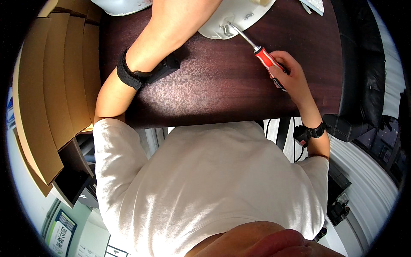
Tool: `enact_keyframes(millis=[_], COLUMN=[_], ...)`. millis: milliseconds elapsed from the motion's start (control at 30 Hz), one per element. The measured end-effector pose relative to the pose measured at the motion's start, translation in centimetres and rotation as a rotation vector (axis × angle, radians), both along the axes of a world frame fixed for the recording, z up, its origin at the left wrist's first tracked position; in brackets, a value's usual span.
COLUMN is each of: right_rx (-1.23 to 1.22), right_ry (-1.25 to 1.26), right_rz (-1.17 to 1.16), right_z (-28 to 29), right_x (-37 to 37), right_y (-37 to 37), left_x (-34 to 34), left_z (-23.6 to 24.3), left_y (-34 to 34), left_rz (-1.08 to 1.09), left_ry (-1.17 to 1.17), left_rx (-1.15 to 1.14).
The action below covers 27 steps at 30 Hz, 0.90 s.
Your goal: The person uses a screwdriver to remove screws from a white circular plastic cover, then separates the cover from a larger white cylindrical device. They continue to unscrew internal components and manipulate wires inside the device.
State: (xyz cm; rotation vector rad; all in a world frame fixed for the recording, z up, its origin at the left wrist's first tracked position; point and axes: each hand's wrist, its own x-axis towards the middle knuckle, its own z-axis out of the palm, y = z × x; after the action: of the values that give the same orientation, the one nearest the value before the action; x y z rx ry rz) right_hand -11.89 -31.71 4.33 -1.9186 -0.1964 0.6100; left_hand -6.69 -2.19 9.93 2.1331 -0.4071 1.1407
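Observation:
My right hand [290, 76] is closed around the red, white and black handle of a screwdriver [265, 58]. Its metal shaft slants up and to the left, and the tip meets a small recess or fitting on a white round-edged part [233, 32]. Some small metal pieces [248, 16] show on that white part, and a cream-coloured stub [260, 1] rises at its far side. From the left, my left hand [188, 19] reaches over the table beside the white part; its fingers lie beyond the upper edge of the picture, so their grip is hidden.
The dark reddish-brown table [205, 85] carries a pale bowl-like object [122, 6] at the far left and a white item [314, 6] at the far right. Brown cardboard [55, 77] stands along the left side. A black padded seat [364, 68] borders the right side.

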Motion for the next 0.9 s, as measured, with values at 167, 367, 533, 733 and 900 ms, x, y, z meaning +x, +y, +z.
enact_keyframes(millis=[167, 367, 533, 733, 900], right_rx=[-0.005, -0.082, -0.286, -0.359, -0.41], right_ry=[0.028, -0.181, -0.402, -0.507, -0.52], right_rz=[-0.033, -0.027, 0.134, 0.238, 0.212], right_z=[0.7, 0.8, 2.7, 4.4, 5.4], right_x=[-0.6, -0.5, -0.2, 0.0, 0.1], right_y=[-1.2, -2.4, -2.1, -2.1, -2.2], left_x=[0.4, 0.6, 0.6, 1.9, 1.1], left_z=[-0.2, 0.2, 0.4, -0.8, 0.6], left_y=[0.4, 0.7, 1.7, 2.7, 3.3], left_rz=[-0.016, -0.027, -0.092, -0.036, 0.003], left_ry=[0.046, 0.162, 0.352, 0.508, 0.754], left_rx=[-0.014, -0.064, -0.076, -0.009, 0.143])
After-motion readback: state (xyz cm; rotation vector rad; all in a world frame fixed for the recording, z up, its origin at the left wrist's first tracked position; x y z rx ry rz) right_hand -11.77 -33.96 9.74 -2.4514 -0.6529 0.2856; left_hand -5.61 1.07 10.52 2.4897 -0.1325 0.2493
